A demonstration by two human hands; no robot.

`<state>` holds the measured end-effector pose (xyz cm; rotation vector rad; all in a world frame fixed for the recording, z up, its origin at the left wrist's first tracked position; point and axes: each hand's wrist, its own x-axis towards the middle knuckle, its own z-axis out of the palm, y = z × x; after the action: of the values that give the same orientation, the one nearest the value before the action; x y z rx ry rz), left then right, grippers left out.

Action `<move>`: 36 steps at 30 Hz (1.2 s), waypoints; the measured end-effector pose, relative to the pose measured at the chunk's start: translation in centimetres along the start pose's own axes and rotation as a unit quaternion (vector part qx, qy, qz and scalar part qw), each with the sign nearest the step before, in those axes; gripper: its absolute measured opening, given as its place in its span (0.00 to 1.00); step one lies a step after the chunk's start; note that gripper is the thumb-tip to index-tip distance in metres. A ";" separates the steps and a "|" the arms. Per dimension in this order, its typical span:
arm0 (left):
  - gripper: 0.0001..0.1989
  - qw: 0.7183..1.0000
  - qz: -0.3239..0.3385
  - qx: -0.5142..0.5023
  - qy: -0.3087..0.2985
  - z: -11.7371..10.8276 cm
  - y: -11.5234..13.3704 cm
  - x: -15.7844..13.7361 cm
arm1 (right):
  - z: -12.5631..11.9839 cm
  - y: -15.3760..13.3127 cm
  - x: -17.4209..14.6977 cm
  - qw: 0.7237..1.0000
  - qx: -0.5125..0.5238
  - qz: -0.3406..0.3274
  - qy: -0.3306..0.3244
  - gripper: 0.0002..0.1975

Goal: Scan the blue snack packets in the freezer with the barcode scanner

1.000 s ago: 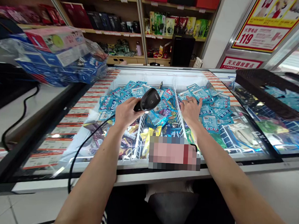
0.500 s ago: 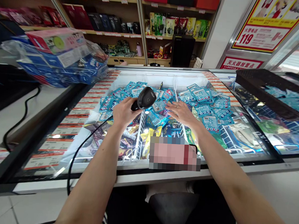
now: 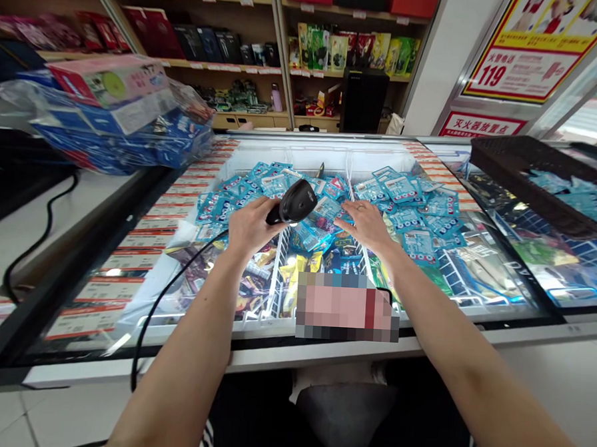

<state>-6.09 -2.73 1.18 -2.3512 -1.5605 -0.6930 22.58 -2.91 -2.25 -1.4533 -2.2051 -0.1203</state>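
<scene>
My left hand is closed around the handle of a black barcode scanner, its head tilted over the blue packets. A black cable runs from it down to the left. My right hand is open, fingers spread, by the blue packets in the middle; whether the fingertips touch them I cannot tell. A reddish glow lies on a packet between my hands. More blue packets are piled to the right and others to the left.
The chest freezer has wire baskets of coloured ice-cream wrappers. A blurred pinkish item lies at the front edge. Plastic-wrapped boxes stand left; a dark basket with blue packets is right. Stocked shelves are behind.
The scanner head has shifted slightly down and right, and a reddish glow now shows on the packets. My right hand has moved slightly right, its fingers drawn back a little.
</scene>
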 end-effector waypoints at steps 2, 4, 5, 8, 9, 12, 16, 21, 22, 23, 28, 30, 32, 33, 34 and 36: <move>0.22 1.000 0.010 0.002 -0.006 0.1 0.2 0.0 | -0.1 0.1 0.0 1.000 0.016 -0.002 0.007 0.28; 0.21 1.000 0.015 0.001 -0.007 0.1 0.3 0.0 | -0.1 0.3 0.0 0.999 0.047 0.003 0.028 0.29; 0.21 1.000 0.016 -0.001 -0.006 0.1 0.3 0.0 | 0.0 0.5 0.0 0.997 0.068 0.009 0.040 0.30; 0.21 1.000 0.019 -0.008 -0.001 0.1 0.2 0.0 | 0.4 1.4 0.1 0.985 0.141 0.054 0.089 0.31; 0.21 1.000 0.021 -0.010 -0.001 0.1 0.1 0.0 | 0.6 1.7 0.1 0.978 0.162 0.074 0.109 0.30; 0.22 0.999 0.037 -0.018 -0.008 0.1 0.1 0.0 | 1.0 2.7 0.3 0.958 0.206 0.126 0.152 0.25; 0.22 0.998 0.055 -0.036 -0.020 0.1 0.3 0.0 | 0.9 3.1 0.4 0.944 0.229 0.171 0.167 0.22; 0.23 0.997 0.053 -0.054 -0.031 0.1 0.5 -0.1 | 1.0 3.3 0.4 0.941 0.208 0.196 0.179 0.21; 0.23 0.997 0.053 -0.055 -0.033 0.1 0.5 -0.1 | 1.1 3.4 0.4 0.941 0.208 0.199 0.179 0.21; 0.23 0.996 0.053 -0.056 -0.035 0.1 0.5 -0.1 | 1.2 3.4 0.4 0.940 0.209 0.199 0.179 0.21; 0.22 0.995 0.068 -0.058 -0.037 0.3 0.5 0.0 | 1.4 3.6 0.6 0.941 0.212 0.199 0.175 0.19; 0.22 0.995 0.073 -0.055 -0.038 0.4 0.5 0.0 | 1.4 3.6 0.6 0.941 0.213 0.199 0.171 0.19; 0.22 0.995 0.074 -0.053 -0.040 0.4 0.6 0.0 | 1.4 3.6 0.6 0.942 0.214 0.196 0.168 0.19; 0.22 0.995 0.074 -0.053 -0.039 0.4 0.6 0.0 | 1.4 3.6 0.6 0.942 0.215 0.194 0.169 0.19; 0.22 0.995 0.073 -0.053 -0.039 0.4 0.7 0.0 | 1.5 3.6 0.6 0.942 0.217 0.192 0.172 0.19; 0.22 0.995 0.070 -0.052 -0.039 0.4 0.8 0.0 | 1.5 3.6 0.6 0.940 0.221 0.190 0.175 0.18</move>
<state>-5.26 -2.88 0.86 -2.5632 -1.4045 -0.6720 25.07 -0.36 -4.03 -1.4322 -1.5132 0.2191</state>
